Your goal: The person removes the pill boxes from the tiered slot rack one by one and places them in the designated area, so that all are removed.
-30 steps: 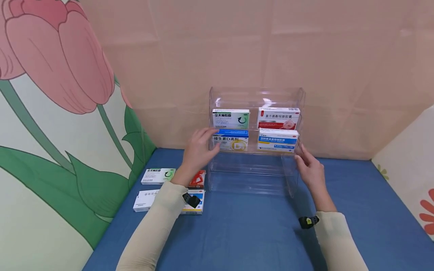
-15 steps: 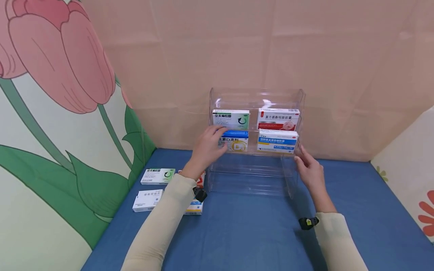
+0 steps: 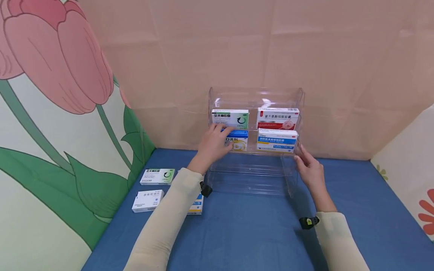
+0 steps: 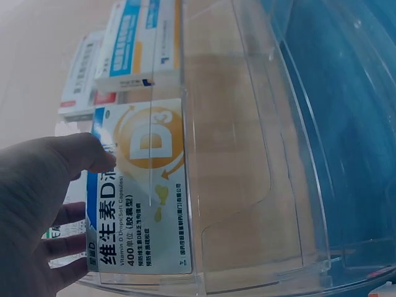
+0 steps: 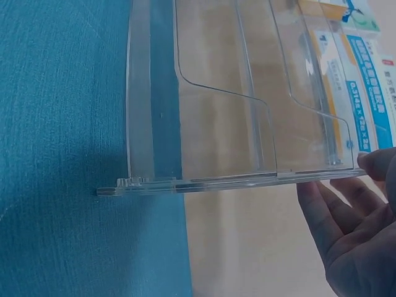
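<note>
1. Vitamin D box (image 4: pixel 145 201) is sitting upright, leaning back slightly, on the left of the clear rack (image 3: pixel 251 175), below the green-and-white box (image 3: pixel 231 118).
2. Left hand (image 3: pixel 213 145) is pinching the vitamin D box by its upper edge, thumb on the front face, fingers curling at the top; whether it's bearing the weight, can't tell.
3. Right hand (image 3: pixel 312 172) is pinching the rack's right side panel, thumb inward, fingers outside, probably steadying it.
4. Right of the vitamin D box: blue-striped box (image 3: pixel 277 141), with red-and-white box (image 3: pixel 278 119) showing above.
5. Near left, a white box (image 3: pixel 147 200) and a second green-and-white box (image 3: pixel 157 177) are lying flat on the worktop (image 3: pixel 244 233); blue-and-yellow box (image 3: pixel 196 207) is partly hiding behind the left sleeve (image 3: pixel 169 214).
6. Handling guess: box looking light, thin card, fairly stiff, a bit slick, denting under a hard squeeze; best hold is top edge or short ends.
7. Rack looking like rigid, smooth plastic, likely sliding if pushed; side panel is offering a good hold.
</note>
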A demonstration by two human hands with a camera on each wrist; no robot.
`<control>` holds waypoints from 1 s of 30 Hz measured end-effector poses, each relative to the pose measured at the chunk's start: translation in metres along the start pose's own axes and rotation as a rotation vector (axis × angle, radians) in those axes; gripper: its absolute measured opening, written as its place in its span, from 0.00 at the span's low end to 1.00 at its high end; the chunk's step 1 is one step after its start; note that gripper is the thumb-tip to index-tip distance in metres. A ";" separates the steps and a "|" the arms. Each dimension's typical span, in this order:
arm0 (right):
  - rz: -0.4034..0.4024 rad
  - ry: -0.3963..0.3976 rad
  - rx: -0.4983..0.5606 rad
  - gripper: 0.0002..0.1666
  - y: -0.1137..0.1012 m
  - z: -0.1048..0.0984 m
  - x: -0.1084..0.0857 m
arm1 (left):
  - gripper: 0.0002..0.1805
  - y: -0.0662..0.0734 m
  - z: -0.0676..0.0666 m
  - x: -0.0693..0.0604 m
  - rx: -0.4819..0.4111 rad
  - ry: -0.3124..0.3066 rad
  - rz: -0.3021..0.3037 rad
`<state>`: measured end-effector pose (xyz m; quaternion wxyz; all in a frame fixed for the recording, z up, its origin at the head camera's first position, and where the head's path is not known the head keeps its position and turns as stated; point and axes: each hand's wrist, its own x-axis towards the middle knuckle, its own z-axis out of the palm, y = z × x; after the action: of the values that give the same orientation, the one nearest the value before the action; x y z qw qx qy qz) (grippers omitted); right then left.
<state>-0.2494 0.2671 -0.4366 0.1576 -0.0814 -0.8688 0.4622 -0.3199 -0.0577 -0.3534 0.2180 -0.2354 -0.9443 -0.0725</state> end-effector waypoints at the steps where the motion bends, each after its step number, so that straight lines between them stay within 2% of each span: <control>1: 0.001 -0.002 0.003 0.35 0.000 0.000 0.000 | 0.28 0.000 0.000 0.001 0.007 -0.005 -0.005; 11: 0.023 -0.011 0.005 0.35 0.000 0.002 -0.001 | 0.30 -0.001 0.002 0.004 0.002 -0.064 -0.044; 18: -0.005 -0.011 0.001 0.35 0.000 0.000 0.001 | 0.26 -0.003 0.001 0.007 -0.015 -0.055 -0.022; 26: -0.010 -0.007 -0.008 0.35 0.000 -0.001 0.002 | 0.25 -0.002 -0.005 0.010 0.007 -0.090 -0.001; 30: -0.009 -0.006 -0.012 0.35 0.002 0.000 0.001 | 0.23 0.000 -0.007 0.009 -0.003 -0.087 0.012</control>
<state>-0.2505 0.2687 -0.4375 0.1567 -0.0768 -0.8723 0.4567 -0.3249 -0.0559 -0.3430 0.1768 -0.2442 -0.9514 -0.0625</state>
